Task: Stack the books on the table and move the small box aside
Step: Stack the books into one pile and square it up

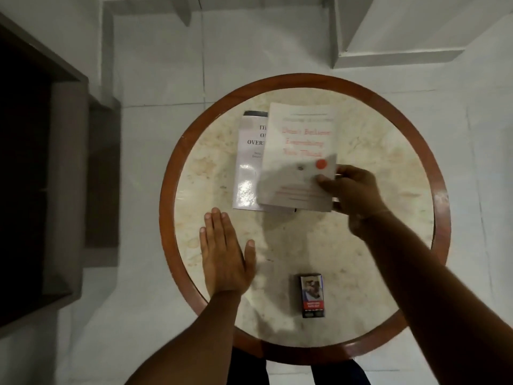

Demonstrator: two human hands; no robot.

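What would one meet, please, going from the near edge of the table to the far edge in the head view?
Small box → left hand, flat on the table → right hand, gripping the red-lettered book, which partly covers the black-lettered book.

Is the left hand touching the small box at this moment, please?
No, the left hand lies flat on the table, apart from the small box.

Table (441, 207): brown rim, cream marbled top. Upper book (299, 151): white, red lettering. Small box (312, 295): dark.
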